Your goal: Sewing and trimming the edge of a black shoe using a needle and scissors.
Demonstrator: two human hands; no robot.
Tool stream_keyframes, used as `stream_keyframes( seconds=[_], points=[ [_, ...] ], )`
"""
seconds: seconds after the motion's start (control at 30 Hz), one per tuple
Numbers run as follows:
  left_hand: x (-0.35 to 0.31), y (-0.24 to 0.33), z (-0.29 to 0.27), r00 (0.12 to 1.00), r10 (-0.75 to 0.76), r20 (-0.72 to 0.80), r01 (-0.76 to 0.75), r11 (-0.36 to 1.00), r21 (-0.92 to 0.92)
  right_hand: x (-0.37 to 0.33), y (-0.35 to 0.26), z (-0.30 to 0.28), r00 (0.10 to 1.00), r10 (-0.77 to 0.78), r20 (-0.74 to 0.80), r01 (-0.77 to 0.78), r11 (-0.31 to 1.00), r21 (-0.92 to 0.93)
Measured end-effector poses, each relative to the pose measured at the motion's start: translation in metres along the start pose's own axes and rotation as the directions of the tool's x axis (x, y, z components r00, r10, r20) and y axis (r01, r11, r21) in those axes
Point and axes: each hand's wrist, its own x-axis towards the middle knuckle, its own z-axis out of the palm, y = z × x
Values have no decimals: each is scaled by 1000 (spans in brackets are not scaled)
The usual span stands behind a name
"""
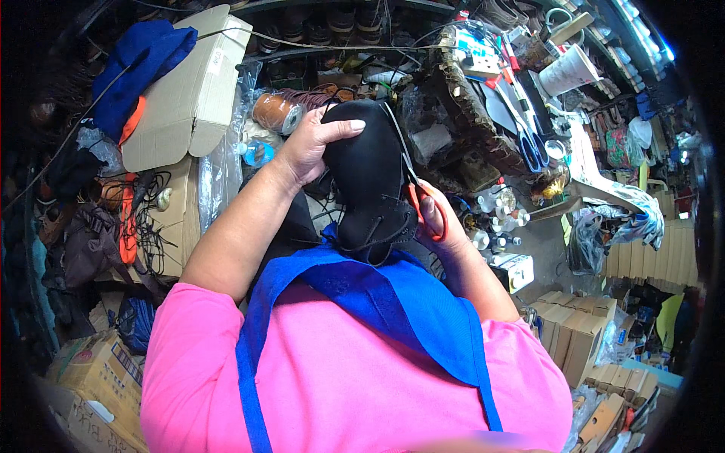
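Note:
A black lace-up shoe (366,162) is held over my lap, its toe pointing away from me and its laced opening near my apron. My left hand (308,147) grips the toe from the left, thumb pressed flat on top and fingers out of sight beneath. In my right hand (445,226) is a pair of scissors (413,198) with orange-red handles, fingers closed round the loops. The long blades run up along the right edge of the shoe towards its toe. Whether they touch the shoe's edge I cannot tell.
Beyond my left hand stands a spool of brown thread (278,113). An opened cardboard box (185,98) lies at the far left. Blue-handled scissors (532,151) rest on a cluttered bench to the right, with small bottles (502,204) below. Cardboard boxes (578,321) are stacked lower right.

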Motion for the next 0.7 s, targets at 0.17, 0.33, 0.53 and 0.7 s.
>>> stream_keyframes(
  seconds=[0.17,0.33,0.53,0.7],
  points=[
    [-1,3,-1,999,-35,20,35,999,18,-2,-18,3,993,115,-7,-115,993,5],
    [0,3,9,998,-49,32,49,999,11,4,5,-19,997,53,60,-57,996,72],
    [0,0,5,999,-48,25,47,999,15,0,-5,-12,997,77,17,-78,993,93],
    [3,-1,5,999,-36,34,36,999,8,-1,-10,-10,994,111,21,-112,993,40]
  ],
)
